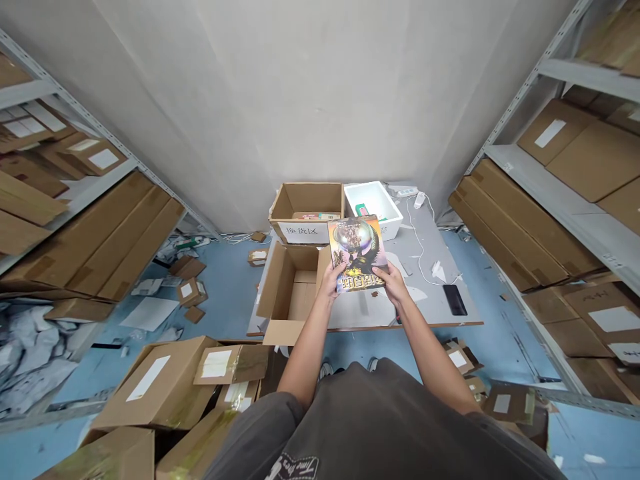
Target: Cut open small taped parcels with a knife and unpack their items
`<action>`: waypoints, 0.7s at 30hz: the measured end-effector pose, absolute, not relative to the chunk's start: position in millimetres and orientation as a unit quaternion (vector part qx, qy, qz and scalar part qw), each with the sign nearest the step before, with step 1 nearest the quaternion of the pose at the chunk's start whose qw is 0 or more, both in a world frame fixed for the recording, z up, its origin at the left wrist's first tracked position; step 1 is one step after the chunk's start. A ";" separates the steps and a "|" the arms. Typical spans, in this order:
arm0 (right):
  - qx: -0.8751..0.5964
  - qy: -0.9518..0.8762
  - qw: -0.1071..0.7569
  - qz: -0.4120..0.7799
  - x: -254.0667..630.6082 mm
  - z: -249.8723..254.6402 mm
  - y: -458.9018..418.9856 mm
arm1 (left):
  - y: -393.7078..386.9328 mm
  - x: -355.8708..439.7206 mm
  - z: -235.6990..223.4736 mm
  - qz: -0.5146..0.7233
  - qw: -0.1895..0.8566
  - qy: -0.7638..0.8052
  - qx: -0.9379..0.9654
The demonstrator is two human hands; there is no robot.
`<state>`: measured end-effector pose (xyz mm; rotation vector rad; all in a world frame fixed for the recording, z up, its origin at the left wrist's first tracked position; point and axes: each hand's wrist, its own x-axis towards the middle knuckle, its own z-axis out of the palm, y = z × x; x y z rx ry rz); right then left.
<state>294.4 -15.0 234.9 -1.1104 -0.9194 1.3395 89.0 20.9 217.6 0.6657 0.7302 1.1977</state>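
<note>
Both my hands hold a flat, brightly printed package [357, 250] above the table; whether it is a box or a book I cannot tell. Its front shows a shiny globe, dark shapes and large yellow lettering. My left hand [332, 279] grips the lower left edge, thumb on the front. At the lower right corner, my right hand [394, 283] is closed round it the same way. Left of my left hand stands an open cardboard box [273, 287], its inside bare. Behind it are a labelled carton [300, 232] with a few flat items and a white bin [395, 223] containing a green item.
A black phone [455, 300], a white cable [420, 253] and a power strip [407, 192] lie on the grey table [440, 250]. Shelves of cartons flank both sides, including a right shelf [560, 173]. Stacked cartons [165, 383] stand at my left, with loose boxes on the blue floor.
</note>
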 end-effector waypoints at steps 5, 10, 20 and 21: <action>-0.441 -0.361 0.575 0.587 288.7 238.9 -18.1 | 21.4 86.0 221.8 0.533 0.715 0.338 0.302; -0.430 -0.345 0.580 0.600 296.9 238.1 -11.5 | 21.4 85.2 232.9 0.521 0.699 0.362 0.330; -0.396 -0.375 0.598 0.587 289.8 234.7 45.5 | 36.3 78.2 243.1 0.524 0.495 0.440 0.535; -0.396 -0.393 0.599 0.575 283.4 235.7 58.8 | 43.8 73.1 244.6 0.518 0.447 0.461 0.565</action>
